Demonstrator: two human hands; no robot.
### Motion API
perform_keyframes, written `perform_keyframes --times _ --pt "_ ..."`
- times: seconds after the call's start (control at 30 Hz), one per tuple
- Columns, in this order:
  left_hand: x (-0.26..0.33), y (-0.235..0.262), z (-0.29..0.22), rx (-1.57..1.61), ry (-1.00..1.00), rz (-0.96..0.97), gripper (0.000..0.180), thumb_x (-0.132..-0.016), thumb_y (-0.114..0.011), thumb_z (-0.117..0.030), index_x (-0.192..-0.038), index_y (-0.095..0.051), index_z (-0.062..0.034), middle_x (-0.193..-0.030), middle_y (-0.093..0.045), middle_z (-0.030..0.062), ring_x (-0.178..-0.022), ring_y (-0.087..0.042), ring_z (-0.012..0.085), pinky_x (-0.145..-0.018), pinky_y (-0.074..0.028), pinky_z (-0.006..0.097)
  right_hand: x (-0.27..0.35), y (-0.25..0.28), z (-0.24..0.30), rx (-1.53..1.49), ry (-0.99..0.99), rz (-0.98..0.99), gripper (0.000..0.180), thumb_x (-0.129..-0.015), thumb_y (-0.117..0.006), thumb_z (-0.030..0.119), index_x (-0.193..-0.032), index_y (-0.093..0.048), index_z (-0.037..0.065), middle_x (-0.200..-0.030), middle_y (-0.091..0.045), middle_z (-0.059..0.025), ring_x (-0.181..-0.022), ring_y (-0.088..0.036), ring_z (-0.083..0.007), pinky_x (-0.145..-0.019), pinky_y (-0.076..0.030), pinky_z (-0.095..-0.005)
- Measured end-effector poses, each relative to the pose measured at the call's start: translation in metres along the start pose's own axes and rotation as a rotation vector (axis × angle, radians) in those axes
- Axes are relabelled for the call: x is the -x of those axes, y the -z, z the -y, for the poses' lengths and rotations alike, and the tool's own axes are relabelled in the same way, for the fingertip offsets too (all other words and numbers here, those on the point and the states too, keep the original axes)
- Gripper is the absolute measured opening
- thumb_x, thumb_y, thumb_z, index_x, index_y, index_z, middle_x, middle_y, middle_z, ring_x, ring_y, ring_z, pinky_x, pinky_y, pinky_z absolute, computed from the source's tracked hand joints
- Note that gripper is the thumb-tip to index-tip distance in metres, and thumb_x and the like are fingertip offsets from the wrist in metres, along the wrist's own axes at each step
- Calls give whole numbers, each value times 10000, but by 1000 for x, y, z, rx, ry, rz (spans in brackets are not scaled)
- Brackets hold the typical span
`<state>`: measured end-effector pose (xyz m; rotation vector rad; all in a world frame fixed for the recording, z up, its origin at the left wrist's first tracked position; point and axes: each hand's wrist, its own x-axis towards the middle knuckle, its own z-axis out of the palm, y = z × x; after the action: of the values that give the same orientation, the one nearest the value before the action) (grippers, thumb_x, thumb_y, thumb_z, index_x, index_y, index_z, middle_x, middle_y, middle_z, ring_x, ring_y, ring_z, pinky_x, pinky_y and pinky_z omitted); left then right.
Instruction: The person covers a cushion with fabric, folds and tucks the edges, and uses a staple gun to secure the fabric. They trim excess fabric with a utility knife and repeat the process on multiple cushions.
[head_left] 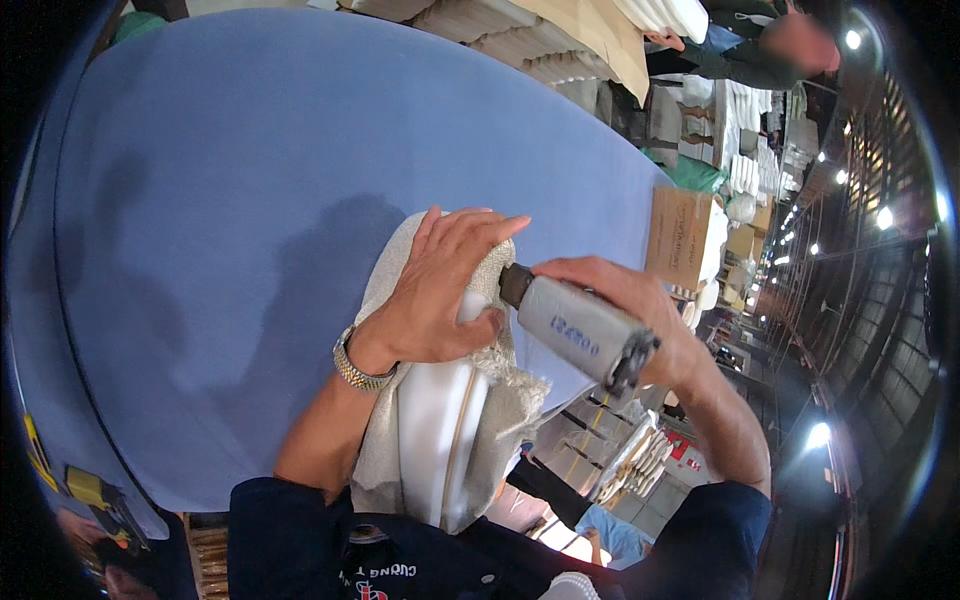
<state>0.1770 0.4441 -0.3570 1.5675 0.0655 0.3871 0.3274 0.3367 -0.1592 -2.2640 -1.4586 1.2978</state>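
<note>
The right hand is wrapped shut around a grey power tool, its grip closed on the body so that the dark nose of the tool points at the white piece. The tool's nose sits at the piece's upper edge, just beside the left hand's fingertips; whether it touches the piece cannot be told.

The left hand lies flat and spread over the top of the white piece, pressing down on it through a pale cloth. Its grip is a wide, open palm-hold rather than a pinch, which seems meant to steady the piece against the push of the tool. A metal watch rings that wrist. The cloth is wrapped under and around the piece, likely to cushion it and keep the palm from slipping.

The white piece stands on edge, close against the person's body, at the near rim of the blue worktop, which spreads away left of and beyond it.

Right of the piece and beyond the worktop's edge stands a brown carton, box-shaped, with dark print on its side. Further beyond the piece rise stacks of pale slabs and white goods on shelves. Another person works at the far right. Far left of the piece, at the picture's lower edge, is a yellow tool.
</note>
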Motion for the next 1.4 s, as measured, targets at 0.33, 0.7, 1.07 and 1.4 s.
perform_keyframes --times 0.33,0.7,1.07,1.4 --pt "-67 11 12 265 337 231 735 -1089 -336 -530 -822 -778 -6 -703 -694 131 -719 -659 263 -765 -517 376 14 -25 -11 -33 -26 -99 827 -670 -833 188 -1430 -512 124 -1306 -653 -139 -1125 -684 -356 -959 -546 -404" --pt "-52 -1 9 137 259 18 636 -1095 -400 -425 -740 -699 11 -618 -599 108 -601 -580 204 -647 -474 372 8 -12 -12 19 25 -132 799 -659 -833 145 -1416 -579 113 -1288 -663 -152 -1051 -694 -339 -923 -560 -418" --pt "-51 -3 11 222 196 -40 611 -1067 -389 -401 -705 -731 -48 -638 -620 186 -596 -594 351 -645 -469 449 24 -49 -9 128 60 -283 885 -656 -851 159 -1472 -515 84 -1146 -669 -171 -936 -697 -349 -803 -579 -413" --pt "-50 -3 15 187 182 -74 604 -1087 -415 -416 -724 -639 11 -597 -545 109 -567 -524 202 -594 -435 370 -6 -11 3 91 26 -120 800 -633 -871 183 -1364 -553 123 -1227 -682 -154 -1026 -693 -377 -885 -569 -420"
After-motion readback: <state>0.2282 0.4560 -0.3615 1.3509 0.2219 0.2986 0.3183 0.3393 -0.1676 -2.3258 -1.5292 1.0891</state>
